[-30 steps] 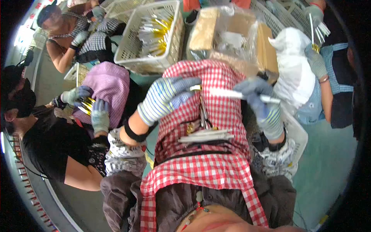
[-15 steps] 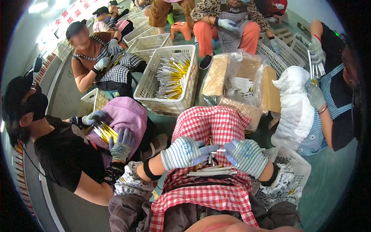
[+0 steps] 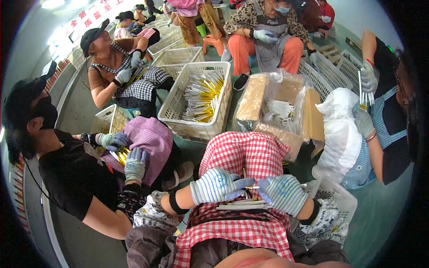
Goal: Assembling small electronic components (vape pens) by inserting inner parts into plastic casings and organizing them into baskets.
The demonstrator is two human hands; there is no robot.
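A slender white piece [image 3: 304, 185] sits above the checked apron [image 3: 223, 240], grasped in the right hand [image 3: 284, 193]; the left hand [image 3: 217, 186] meets its inner end, its grip unclear. This one seems unfinished, with loose white sticks [image 3: 241, 205] left below. Beyond, a crate [image 3: 190, 128] holds many white-and-gold pieces [image 3: 203, 100]; an opened box [image 3: 251, 99], more sticks [image 3: 280, 109]. Nothing visibly obstructs.

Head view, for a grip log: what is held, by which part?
The right hand holds a white stick inward of its protruding end; any hold by the left hand is unclear.
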